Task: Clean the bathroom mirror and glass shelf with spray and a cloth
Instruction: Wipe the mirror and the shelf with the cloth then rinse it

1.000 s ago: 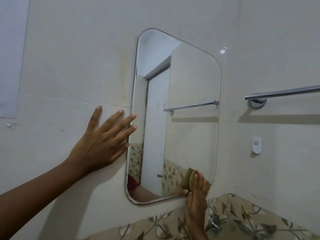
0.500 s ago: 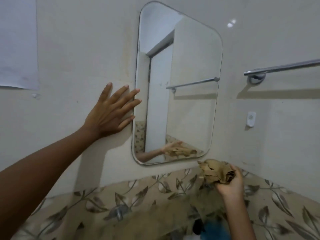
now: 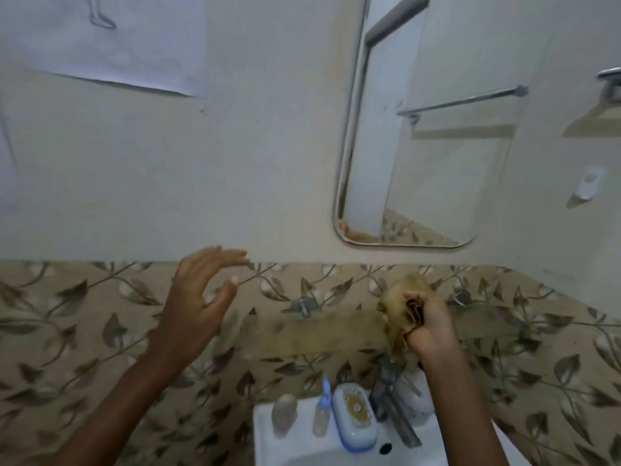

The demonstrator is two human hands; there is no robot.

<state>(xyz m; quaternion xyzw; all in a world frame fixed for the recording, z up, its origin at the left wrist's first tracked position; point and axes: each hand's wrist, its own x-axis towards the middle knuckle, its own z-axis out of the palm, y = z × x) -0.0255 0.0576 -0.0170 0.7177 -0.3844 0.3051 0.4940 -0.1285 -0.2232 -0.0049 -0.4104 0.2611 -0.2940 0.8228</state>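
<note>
While the mirror [image 3: 420, 129] fills the upper right of the frame, the glass shelf [image 3: 312, 334] runs across the patterned tiles at lower centre. At centre left, the left hand [image 3: 198, 297] hovers with fingers spread, empty. Right of centre, the right hand [image 3: 431, 326] clenches the crumpled cloth [image 3: 400, 307] above the shelf.

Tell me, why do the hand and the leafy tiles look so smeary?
Head view: the open left hand is streaked, most at its fingertips, and the leaf tiles smear too, which suggests motion blur. The right hand gripping the cloth is soft as well. The mirror shows no glare, and the light is dim and even.
</note>
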